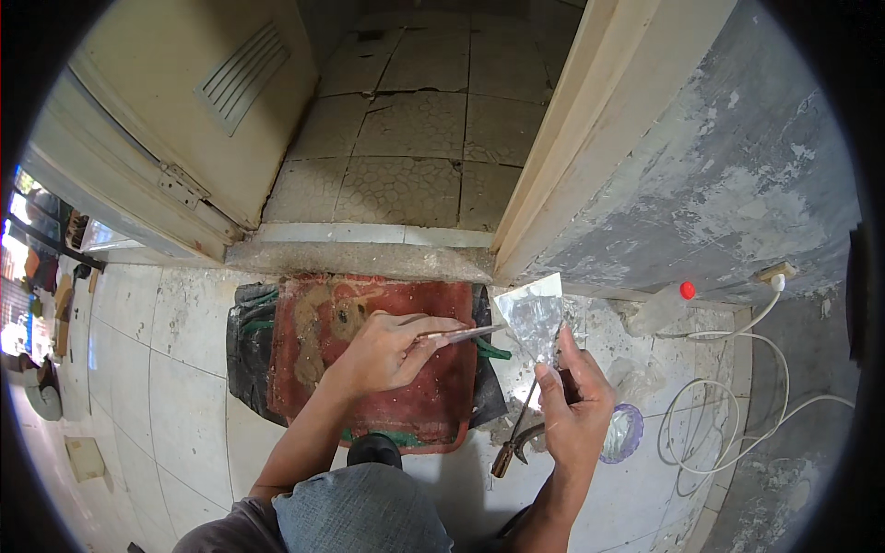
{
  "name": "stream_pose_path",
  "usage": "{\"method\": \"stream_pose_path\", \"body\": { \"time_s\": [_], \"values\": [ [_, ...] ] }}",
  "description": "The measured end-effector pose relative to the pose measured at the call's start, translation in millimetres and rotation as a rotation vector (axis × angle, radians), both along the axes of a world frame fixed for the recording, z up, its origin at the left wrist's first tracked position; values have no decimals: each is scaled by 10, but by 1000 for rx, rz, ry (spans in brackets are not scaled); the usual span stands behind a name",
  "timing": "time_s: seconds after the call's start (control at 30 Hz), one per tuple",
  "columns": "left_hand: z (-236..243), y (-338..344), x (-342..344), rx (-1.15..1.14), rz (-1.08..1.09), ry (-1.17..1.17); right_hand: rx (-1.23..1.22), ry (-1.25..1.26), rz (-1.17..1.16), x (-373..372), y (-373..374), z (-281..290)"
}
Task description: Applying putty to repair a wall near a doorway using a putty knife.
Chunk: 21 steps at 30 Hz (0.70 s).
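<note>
My right hand (579, 396) grips a putty knife, its broad grey-smeared blade (533, 315) pointing up and away from me. Between the closed fingers of my left hand (385, 352) is a thin, flat metal blade (472, 334), seen nearly edge-on. Its tip is at the left side of the putty knife's blade; whether they touch is hard to tell. Below my right hand, a tool with a brown handle (502, 458) and a thin shaft lies on the floor beside a dark curved piece (527, 437).
A worn red mat (433, 387) lies over black cloth (251, 364) before the doorway sill (369, 258). To the right are a purple-rimmed round container (623, 433), a clear bottle with a red cap (664, 309) and a coiled white cable (682, 429) by the patchy grey wall (701, 184).
</note>
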<state>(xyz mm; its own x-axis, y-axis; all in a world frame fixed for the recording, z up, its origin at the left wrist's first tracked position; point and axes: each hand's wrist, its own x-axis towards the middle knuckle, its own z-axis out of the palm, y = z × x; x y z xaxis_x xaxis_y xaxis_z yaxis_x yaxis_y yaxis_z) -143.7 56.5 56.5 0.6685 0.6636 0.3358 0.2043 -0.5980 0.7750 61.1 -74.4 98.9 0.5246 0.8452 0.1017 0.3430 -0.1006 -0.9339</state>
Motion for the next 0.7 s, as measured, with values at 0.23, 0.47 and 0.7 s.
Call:
{"method": "stream_pose_path", "body": {
  "time_s": [0.23,0.47,0.7],
  "values": [
    [22,-74,0,-937,304,-423,98,-80,-122,-82,63,-178],
    [175,-104,80,-1068,301,-602,242,-536,37,43,183,-356],
    [203,-40,28,-1176,265,-606,355,-717,199,91,252,-620]
  ]
}}
